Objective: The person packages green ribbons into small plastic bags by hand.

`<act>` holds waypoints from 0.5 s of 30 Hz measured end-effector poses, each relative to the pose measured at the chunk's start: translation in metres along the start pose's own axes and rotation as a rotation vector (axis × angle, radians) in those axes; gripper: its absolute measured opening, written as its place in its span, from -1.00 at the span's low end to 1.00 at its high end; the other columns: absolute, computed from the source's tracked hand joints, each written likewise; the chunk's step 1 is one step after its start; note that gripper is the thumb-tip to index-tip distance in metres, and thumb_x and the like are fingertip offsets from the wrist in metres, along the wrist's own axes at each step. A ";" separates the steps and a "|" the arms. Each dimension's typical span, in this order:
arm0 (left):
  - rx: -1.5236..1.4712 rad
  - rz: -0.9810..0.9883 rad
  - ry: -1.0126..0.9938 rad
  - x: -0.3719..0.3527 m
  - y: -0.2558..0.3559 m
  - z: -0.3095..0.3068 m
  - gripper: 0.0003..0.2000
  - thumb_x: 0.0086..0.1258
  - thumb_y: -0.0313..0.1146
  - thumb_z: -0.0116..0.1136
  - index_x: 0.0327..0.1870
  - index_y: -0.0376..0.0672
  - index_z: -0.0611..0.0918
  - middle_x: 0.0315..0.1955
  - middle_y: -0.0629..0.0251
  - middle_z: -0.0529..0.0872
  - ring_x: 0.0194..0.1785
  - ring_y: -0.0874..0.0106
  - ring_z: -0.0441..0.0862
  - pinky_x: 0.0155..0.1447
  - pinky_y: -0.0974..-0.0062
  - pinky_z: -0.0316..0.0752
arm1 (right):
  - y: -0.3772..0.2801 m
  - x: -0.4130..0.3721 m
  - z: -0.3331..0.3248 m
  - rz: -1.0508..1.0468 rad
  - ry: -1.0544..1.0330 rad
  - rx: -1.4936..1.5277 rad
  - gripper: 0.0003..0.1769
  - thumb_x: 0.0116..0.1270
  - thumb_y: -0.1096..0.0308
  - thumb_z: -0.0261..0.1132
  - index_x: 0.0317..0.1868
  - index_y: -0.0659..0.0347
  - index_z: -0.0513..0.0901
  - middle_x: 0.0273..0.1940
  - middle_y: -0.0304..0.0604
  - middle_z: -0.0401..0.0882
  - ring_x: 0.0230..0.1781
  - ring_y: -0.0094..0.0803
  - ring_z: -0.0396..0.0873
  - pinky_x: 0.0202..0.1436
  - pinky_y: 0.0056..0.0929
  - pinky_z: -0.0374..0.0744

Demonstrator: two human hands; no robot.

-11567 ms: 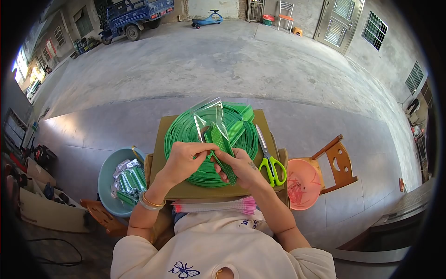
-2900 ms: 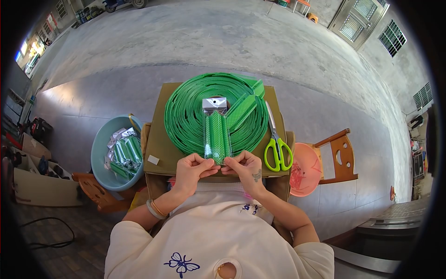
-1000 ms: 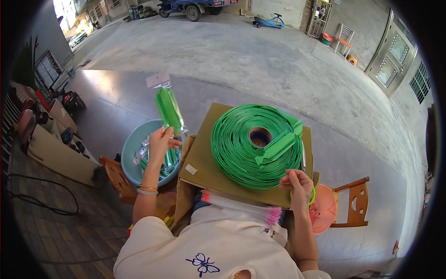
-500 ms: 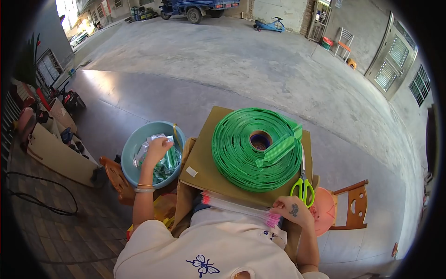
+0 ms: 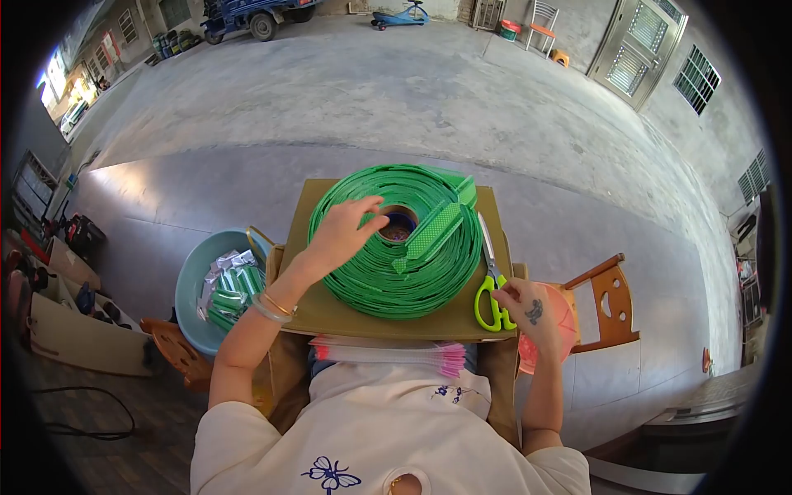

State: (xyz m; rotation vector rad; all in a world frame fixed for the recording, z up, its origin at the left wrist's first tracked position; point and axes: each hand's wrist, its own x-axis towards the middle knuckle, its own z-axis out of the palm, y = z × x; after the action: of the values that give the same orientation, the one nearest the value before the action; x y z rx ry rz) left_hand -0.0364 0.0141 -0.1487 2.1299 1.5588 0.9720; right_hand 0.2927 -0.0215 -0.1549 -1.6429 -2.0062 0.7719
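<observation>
My left hand [image 5: 351, 231] is over a large roll of flat green mesh strip [image 5: 355, 285], its fingers apart beside the cardboard core [image 5: 399, 224]. A short cut piece of green strip [image 5: 436, 233] lies across the roll. To its right are scissors [image 5: 493, 304] with lime-green handles, blades pointing away from me. My right hand [image 5: 528, 309] is at the handles with its fingers curled together; whether they grip a loop is hidden. A bundle of clear strips with pink ends [image 5: 388, 353] lies across my lap.
The roll rests on a cardboard box [image 5: 301, 309]. At left, a blue basin [image 5: 188, 289] holds green pieces in clear wrapping. A wooden chair [image 5: 606, 305] and a pink basin [image 5: 557, 330] stand at right. A blue three-wheeled truck [image 5: 256, 15] is parked at the back.
My left hand has left the blue basin and moved right onto the green roll. My right hand has moved from the pink-ended strips to the scissors' handles. The camera view has shifted.
</observation>
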 end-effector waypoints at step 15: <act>0.053 -0.251 -0.327 0.120 0.000 0.117 -0.63 -0.01 -0.14 0.38 -0.33 -0.24 0.58 -0.50 0.23 0.61 -0.41 0.29 0.59 -0.33 0.33 0.48 | 0.026 0.011 0.035 -0.065 0.158 -0.206 -0.72 0.01 0.30 0.37 -0.46 0.37 0.51 -0.40 0.09 0.49 -0.33 -0.02 0.49 -0.24 -0.19 0.43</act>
State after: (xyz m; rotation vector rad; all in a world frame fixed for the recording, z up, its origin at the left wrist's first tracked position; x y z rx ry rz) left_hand 0.0643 0.1403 -0.1922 1.9456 1.6437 0.4775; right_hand 0.2865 -0.0123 -0.1986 -1.6827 -2.0697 0.4089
